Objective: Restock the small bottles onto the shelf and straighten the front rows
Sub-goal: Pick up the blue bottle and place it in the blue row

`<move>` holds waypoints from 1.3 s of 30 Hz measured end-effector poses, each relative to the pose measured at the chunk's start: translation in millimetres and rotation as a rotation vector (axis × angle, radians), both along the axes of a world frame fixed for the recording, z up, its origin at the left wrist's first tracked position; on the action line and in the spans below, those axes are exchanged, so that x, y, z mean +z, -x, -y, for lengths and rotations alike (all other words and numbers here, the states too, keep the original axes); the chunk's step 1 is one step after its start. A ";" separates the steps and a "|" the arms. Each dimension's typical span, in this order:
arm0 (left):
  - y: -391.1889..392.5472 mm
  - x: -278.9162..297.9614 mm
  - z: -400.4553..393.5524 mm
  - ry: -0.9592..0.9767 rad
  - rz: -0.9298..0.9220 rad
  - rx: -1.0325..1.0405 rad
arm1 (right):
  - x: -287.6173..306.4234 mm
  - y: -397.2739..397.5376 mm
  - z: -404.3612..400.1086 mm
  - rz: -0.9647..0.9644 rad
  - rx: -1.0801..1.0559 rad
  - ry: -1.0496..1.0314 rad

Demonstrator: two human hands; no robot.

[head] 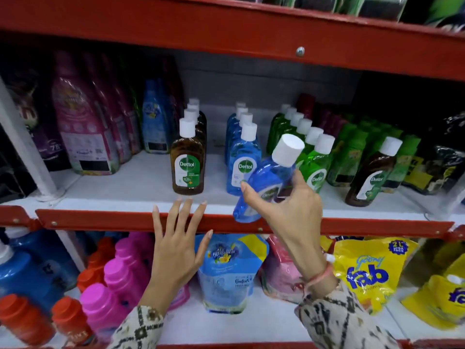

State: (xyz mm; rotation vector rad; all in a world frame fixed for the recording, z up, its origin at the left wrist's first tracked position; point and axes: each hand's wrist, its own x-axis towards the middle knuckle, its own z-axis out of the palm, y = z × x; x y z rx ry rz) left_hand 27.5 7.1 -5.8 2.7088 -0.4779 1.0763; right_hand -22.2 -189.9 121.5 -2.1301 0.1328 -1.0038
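My right hand [289, 210] grips a small blue bottle [264, 182] with a white cap, tilted to the right, at the shelf's red front edge [100, 220]. My left hand [176, 238] is flat and open, fingertips over that edge, holding nothing. On the white shelf [141, 180] stand three rows of small white-capped bottles: a brown row [187, 159], a blue row [242, 159] just behind the held bottle, and a green row [314, 170]. A single brown bottle [370, 180] stands further right, leaning slightly.
Tall pink and purple pouches [83, 127] fill the shelf's left side, green packs [352, 152] and dark packs the right. A white post [27, 149] stands at the left. Below are pink and orange bottles [118, 280], a blue pouch [229, 270] and yellow pouches [367, 270].
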 end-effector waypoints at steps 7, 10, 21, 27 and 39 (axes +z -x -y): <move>-1.3 -1.1 -1.1 -0.003 -0.017 -0.012 | -5.3 -53.1 -5.4 -0.114 -0.055 0.043; -1.8 -2.0 -0.9 0.005 -0.023 -0.015 | -13.0 -62.3 -7.8 -0.119 -0.091 0.087; 1.4 1.3 -0.9 0.012 -0.049 -0.027 | -14.3 -70.5 -9.3 -0.107 -0.131 0.204; 3.2 4.1 -1.7 0.007 -0.070 -0.033 | -19.8 -52.9 6.0 -0.173 -0.004 0.235; 5.9 5.5 0.8 0.006 -0.051 0.006 | -37.5 -25.0 152.6 -0.015 -0.401 -0.187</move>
